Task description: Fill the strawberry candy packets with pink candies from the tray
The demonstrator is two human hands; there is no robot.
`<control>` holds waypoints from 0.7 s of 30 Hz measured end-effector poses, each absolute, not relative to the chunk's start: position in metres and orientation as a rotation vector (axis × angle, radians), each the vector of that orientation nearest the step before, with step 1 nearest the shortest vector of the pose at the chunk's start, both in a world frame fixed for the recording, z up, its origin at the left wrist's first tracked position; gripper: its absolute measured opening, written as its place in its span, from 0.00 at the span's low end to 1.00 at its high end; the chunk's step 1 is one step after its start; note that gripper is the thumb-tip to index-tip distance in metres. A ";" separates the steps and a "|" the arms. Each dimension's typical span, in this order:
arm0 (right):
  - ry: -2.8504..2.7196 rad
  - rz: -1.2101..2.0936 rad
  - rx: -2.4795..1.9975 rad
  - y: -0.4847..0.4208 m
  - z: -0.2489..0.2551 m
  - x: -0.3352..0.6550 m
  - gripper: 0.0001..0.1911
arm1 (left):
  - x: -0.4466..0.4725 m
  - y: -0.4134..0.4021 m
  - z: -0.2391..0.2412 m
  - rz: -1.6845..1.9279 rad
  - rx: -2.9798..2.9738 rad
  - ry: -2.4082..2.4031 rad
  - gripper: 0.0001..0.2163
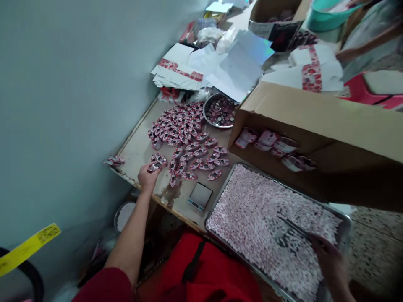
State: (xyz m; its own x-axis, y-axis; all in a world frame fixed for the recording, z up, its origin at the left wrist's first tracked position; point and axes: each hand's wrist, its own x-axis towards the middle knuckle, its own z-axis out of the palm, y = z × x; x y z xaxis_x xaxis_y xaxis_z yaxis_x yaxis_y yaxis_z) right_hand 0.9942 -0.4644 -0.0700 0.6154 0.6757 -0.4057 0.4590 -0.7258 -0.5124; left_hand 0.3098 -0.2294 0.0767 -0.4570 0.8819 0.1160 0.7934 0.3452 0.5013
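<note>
My left hand (pixel 147 176) reaches out to the table's left edge and grips a small red-and-white packet (pixel 156 165). Beside it lies a spread of several alike packets (pixel 185 138). My right hand (pixel 329 260) is closed on the handle of a metal scoop (pixel 285 233). The scoop rests in a metal tray (pixel 217 201) full of small pink and white candies (pixel 261 214).
An open cardboard box (pixel 315 113) lying on its side holds several packets, right of the spread. A metal bowl (pixel 219 111) of dark round pieces stands behind. A small digital scale (pixel 200 196) sits near the table's front edge. Paper sheets and flat cartons pile up at the back.
</note>
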 end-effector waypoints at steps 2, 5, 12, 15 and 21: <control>-1.004 0.848 -2.409 -0.434 -0.081 0.953 0.21 | 0.288 -0.227 0.069 0.651 1.397 2.524 0.19; -0.998 0.877 -2.296 -0.394 -0.087 0.892 0.26 | 0.286 -0.234 0.045 0.600 1.245 2.568 0.21; -0.768 1.046 -2.088 -0.379 -0.068 0.867 0.26 | 0.302 -0.244 0.003 0.503 0.869 2.565 0.23; -0.670 1.047 -2.056 -0.409 -0.061 0.881 0.26 | 0.329 -0.229 0.019 0.427 1.206 2.674 0.25; -0.399 1.062 -1.910 -0.457 -0.052 0.886 0.24 | 0.568 -0.123 0.052 0.629 2.390 1.510 0.14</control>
State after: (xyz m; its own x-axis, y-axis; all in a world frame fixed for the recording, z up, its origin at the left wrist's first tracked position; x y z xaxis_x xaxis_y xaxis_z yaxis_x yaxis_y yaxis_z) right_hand 0.8857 -0.4567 -0.0518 0.5809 0.6285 -0.5173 -0.1327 -0.5538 -0.8220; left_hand 0.5682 -0.1231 0.0523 0.3715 0.9004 0.2265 0.7950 -0.4345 0.4233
